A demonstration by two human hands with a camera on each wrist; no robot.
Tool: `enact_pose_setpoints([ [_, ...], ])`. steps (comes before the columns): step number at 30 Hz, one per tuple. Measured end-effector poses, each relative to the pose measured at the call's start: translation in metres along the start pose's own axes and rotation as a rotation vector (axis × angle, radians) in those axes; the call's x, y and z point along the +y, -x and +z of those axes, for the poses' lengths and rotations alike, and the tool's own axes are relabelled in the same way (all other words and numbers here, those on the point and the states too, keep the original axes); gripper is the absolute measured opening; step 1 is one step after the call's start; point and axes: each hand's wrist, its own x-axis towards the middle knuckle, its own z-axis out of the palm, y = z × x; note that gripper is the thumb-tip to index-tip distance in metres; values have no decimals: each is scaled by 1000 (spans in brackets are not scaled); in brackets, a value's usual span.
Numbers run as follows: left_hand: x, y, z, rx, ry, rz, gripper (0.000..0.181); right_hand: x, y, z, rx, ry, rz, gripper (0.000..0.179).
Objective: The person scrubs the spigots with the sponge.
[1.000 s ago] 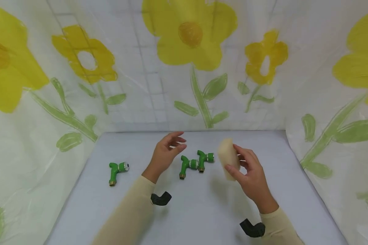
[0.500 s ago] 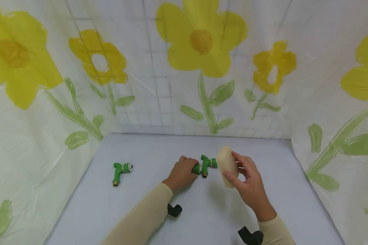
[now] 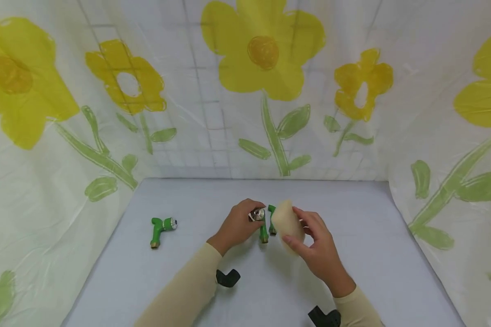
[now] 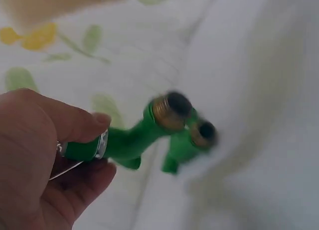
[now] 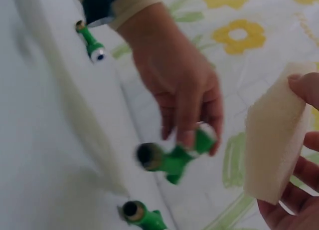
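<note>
My left hand pinches a green tap by its silver-ringed knob end between thumb and fingers. Its brass threaded end sticks out of the grip in the left wrist view. Just to the right is a second green tap, partly hidden behind a cream sponge. My right hand holds that sponge above the table, thumb on the near side and fingers behind. In the right wrist view the sponge looks like an angular block. A third green tap lies farther left.
A pale table runs back to a white curtain painted with yellow flowers, which also closes both sides. Black curved pieces stick out at both wrists.
My left hand has come down to the right, gripped the middle tap and turned it so its silver end faces up. My right hand has shifted slightly left with the sponge, which is tilted differently.
</note>
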Motion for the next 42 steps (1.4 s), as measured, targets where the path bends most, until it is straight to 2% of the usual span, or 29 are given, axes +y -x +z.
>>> enact_pose_setpoints([
  [4, 20, 9, -13, 41, 278, 37, 39, -5, 0, 8, -32, 47, -77, 70],
  [7, 29, 18, -21, 32, 478, 12, 37, -9, 0, 10, -62, 78, -125, 72],
  [9, 31, 22, -25, 18, 569, -13, 38, -10, -1, 11, -74, 99, -145, 72],
  [11, 32, 25, -29, 11, 616, -36, 39, -11, -2, 12, -77, 123, -147, 70],
  [16, 28, 30, -34, 2, 599, -59, 42, -6, -1, 15, -97, 181, -86, 66],
  [19, 24, 33, -35, -33, 573, -49, 43, -3, 1, 16, -119, 209, -50, 65],
  [23, 20, 36, -36, -83, 596, -25, 44, -2, 1, 16, -69, 251, -25, 68],
  [25, 19, 37, -36, -76, 604, -28, 44, -3, 2, 18, -75, 227, -28, 68],
  [30, 16, 38, -36, -21, 647, -48, 44, -13, 8, 24, -175, 66, -106, 67],
  [34, 18, 39, -36, -31, 678, -25, 42, -18, 8, 20, -192, -16, -139, 71],
  [38, 21, 39, -35, -43, 693, -16, 42, -20, 5, 12, -256, -94, -138, 70],
  [40, 23, 39, -34, -47, 699, -23, 42, -18, 3, 10, -267, -78, -133, 68],
  [42, 24, 39, -33, -58, 706, -28, 43, -14, 1, 9, -223, -10, -120, 67],
])
